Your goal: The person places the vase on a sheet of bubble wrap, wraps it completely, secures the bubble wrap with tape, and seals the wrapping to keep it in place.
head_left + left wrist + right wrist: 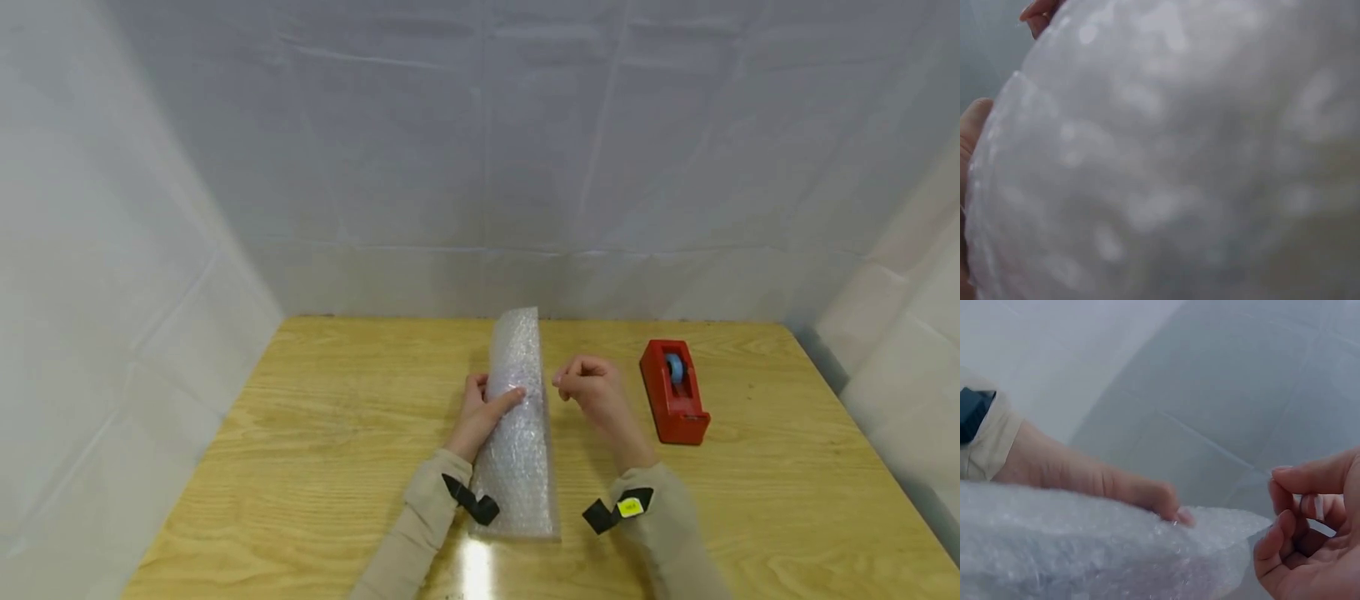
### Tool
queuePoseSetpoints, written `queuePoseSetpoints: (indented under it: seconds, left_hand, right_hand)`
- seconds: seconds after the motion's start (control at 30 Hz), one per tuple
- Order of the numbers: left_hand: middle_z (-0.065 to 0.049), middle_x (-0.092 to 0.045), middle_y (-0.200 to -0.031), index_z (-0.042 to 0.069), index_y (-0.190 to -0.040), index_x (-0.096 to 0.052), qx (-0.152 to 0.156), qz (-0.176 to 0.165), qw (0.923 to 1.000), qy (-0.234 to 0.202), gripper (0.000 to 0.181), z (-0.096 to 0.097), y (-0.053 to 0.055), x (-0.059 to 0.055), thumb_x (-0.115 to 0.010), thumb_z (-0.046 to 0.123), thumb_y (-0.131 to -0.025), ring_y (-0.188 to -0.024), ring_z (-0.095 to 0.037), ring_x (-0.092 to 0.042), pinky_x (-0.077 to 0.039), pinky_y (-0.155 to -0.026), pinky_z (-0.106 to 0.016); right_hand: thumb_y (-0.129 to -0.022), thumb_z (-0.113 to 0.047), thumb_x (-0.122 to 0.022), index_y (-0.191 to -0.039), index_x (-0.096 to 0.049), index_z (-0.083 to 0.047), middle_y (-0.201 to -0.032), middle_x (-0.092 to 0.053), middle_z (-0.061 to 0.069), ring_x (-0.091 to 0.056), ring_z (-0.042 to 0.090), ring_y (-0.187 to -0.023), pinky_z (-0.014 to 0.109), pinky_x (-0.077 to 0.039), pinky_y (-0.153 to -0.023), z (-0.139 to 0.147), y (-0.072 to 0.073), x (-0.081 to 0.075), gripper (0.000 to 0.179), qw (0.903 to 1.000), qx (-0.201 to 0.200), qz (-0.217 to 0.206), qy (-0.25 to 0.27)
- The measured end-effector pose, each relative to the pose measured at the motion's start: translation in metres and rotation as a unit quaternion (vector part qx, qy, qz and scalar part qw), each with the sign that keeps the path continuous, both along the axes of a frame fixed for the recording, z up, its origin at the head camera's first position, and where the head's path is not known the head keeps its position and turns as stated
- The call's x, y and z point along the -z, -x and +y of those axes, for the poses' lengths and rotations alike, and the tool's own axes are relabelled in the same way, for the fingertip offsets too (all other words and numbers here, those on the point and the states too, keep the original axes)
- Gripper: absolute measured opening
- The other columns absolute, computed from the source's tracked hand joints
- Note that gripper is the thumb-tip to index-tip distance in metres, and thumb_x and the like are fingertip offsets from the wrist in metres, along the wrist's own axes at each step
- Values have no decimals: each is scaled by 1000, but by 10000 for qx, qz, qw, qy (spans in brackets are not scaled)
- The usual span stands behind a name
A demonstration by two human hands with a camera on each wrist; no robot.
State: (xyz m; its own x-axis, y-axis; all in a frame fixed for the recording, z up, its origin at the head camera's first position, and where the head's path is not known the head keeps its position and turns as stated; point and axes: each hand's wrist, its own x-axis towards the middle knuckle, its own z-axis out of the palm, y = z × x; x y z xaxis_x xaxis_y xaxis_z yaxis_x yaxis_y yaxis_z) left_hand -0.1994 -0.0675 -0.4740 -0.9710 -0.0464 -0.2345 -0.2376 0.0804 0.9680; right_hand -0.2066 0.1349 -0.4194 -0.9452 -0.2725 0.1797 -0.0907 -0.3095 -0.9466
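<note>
A long bundle of bubble wrap stretches front to back on the table; what it wraps cannot be made out. My left hand grips its left side, thumb lying across the top. In the left wrist view the blurred bubble wrap fills nearly everything. My right hand is just right of the bundle, thumb and index fingertip together. They pinch what looks like a small, clear piece of tape, barely visible. In the right wrist view the right hand is close to the bundle's far end, its other fingers curled.
A red tape dispenser with a blue-cored tape roll stands to the right of the right hand. The wooden table is bounded by white sheeting at the back and both sides.
</note>
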Motion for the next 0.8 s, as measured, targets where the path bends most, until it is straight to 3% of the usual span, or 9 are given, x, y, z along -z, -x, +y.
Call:
queuePoseSetpoints:
  seconds: [0.17,0.3,0.53,0.8]
  left_hand:
    - [-21,-46,-135,4,-138,-33,-8,100,9999,-24,82,0,-1,0,-78,43,-82,-119,-34,-50,-41,-100,-51]
    - [-21,-47,-133,5,-138,-34,-7,136,9999,-21,81,0,-1,-1,-78,43,-82,-117,-33,-52,-43,-98,-50]
    - [-21,-48,-133,4,-138,-34,20,135,9999,45,81,0,-1,-1,-77,44,-82,-115,-32,-53,-44,-97,-48]
    - [-21,-49,-132,3,-137,-35,-34,196,9998,83,79,0,0,1,-77,41,-83,-115,-33,-53,-43,-97,-49]
  right_hand:
    - [-85,6,-63,-64,-52,-6,-67,-53,2,-51,20,-65,31,-45,-64,-9,12,6,27,9930,-269,-407,-1077]
    - [-82,2,-66,-64,-52,-6,-64,-49,2,-46,19,-61,32,-42,-61,-13,21,10,25,9856,-339,-596,-1546]
    - [-79,2,-66,-63,-52,-6,-61,-46,2,-45,19,-59,34,-39,-61,-15,28,13,24,9754,-481,-694,-2038]
    - [-79,-1,-67,-63,-49,-7,-61,-44,1,-45,18,-60,35,-40,-61,-15,32,11,25,9693,-674,-889,-2189]
